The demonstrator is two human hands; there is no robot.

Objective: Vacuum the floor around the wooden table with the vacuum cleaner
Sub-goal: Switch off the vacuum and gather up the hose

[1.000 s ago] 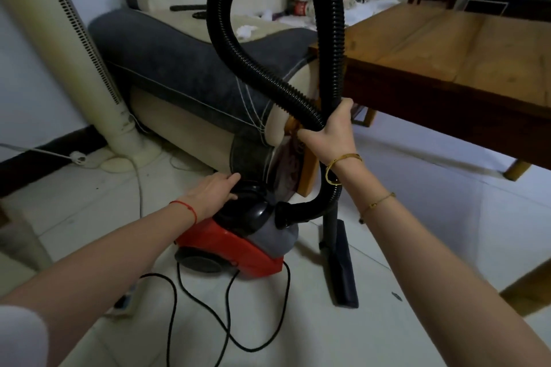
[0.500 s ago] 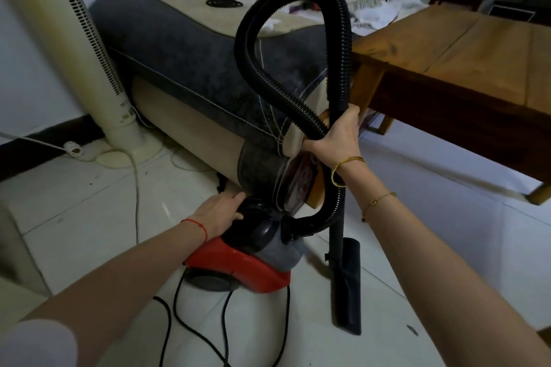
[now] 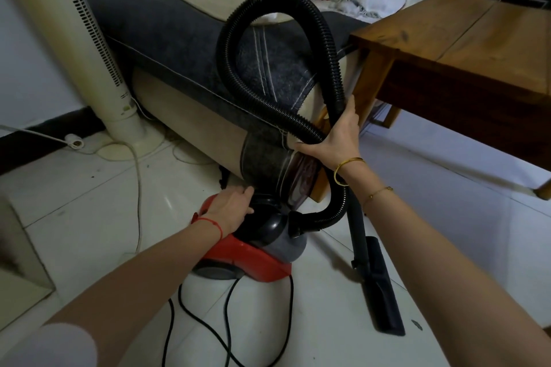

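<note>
White tiled floor (image 3: pixel 447 211), grey-and-cream sofa (image 3: pixel 179 39), tower fan (image 3: pixel 89 48) against pale wall (image 3: pixel 26 62).

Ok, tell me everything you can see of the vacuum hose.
The hose is black, ribbed and looks like flexible plastic. It plugs into the front of the red and grey vacuum cleaner, curves up, loops high in front of the sofa, crosses itself and meets the black tube. The right hand grips it at that crossing.
</note>
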